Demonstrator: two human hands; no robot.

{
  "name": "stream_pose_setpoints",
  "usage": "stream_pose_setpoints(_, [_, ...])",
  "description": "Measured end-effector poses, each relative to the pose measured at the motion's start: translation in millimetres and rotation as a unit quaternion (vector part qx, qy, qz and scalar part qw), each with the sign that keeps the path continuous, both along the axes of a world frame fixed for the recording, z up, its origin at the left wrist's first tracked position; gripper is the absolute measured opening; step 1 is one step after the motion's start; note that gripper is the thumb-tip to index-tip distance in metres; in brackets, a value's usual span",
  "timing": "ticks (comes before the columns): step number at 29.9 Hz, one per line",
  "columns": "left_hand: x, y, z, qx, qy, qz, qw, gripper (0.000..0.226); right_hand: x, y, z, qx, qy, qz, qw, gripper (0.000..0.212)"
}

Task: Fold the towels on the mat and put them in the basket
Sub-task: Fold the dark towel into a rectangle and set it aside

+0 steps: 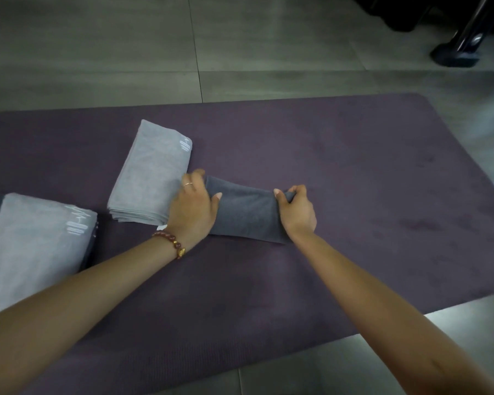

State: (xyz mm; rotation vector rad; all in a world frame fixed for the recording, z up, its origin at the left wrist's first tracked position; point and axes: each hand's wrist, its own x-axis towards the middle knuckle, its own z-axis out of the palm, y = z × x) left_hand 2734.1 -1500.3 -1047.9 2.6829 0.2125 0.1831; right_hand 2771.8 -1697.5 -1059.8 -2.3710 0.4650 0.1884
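Note:
A dark grey towel (247,209), folded into a narrow band, lies in the middle of the purple mat (354,172). My left hand (193,206) grips its left end, thumb on top. My right hand (297,212) pinches its right end with curled fingers. Just left of it lies a folded light grey towel (149,175), touching my left hand. Another folded light grey towel (32,246) sits at the left edge on top of something dark. No basket is in view.
Grey floor tiles (240,47) surround the mat. A black furniture leg with a foot (457,52) stands at the far right corner, off the mat. The right half of the mat carries nothing.

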Motion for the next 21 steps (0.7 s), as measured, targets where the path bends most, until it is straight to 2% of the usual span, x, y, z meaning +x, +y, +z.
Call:
stream_pose_setpoints(2, [5, -10, 3, 0.117, -0.096, -0.124, 0.981, 0.046, 5, 4, -1, -0.056, -0.014, 0.011, 0.998, 0.037])
stream_pose_setpoints(3, [8, -15, 0, 0.147, -0.109, -0.203, 0.962, 0.048, 7, 5, -2, -0.090, -0.026, 0.025, 0.995, 0.039])
stream_pose_setpoints(5, [12, -25, -11, 0.198, -0.064, -0.328, 0.921, 0.055, 10, 6, -4, -0.137, -0.054, 0.047, 0.988, 0.041])
stream_pose_setpoints(6, [12, -26, -17, 0.212, -0.032, -0.352, 0.911, 0.058, 10, 6, -5, -0.144, -0.068, 0.049, 0.986, 0.040])
stream_pose_setpoints(8, [11, -20, -29, 0.205, 0.011, -0.333, 0.920, 0.063, 6, 6, -6, -0.136, -0.093, 0.036, 0.986, 0.040])
stream_pose_setpoints(11, [12, -15, -38, 0.191, 0.021, -0.290, 0.938, 0.071, 5, 7, -13, -0.129, -0.115, 0.008, 0.985, 0.036])
stream_pose_setpoints(14, [16, -18, -40, 0.195, 0.022, -0.278, 0.940, 0.074, 12, 9, -25, -0.183, -0.191, 0.003, 0.964, 0.032])
stream_pose_setpoints(19, [17, -20, -41, 0.188, 0.022, -0.267, 0.945, 0.075, 23, 6, -30, -0.275, -0.258, 0.069, 0.924, 0.024])
stream_pose_setpoints(21, [17, -20, -40, 0.188, 0.020, -0.266, 0.945, 0.074, 23, 8, -23, -0.285, -0.297, 0.133, 0.901, 0.024])
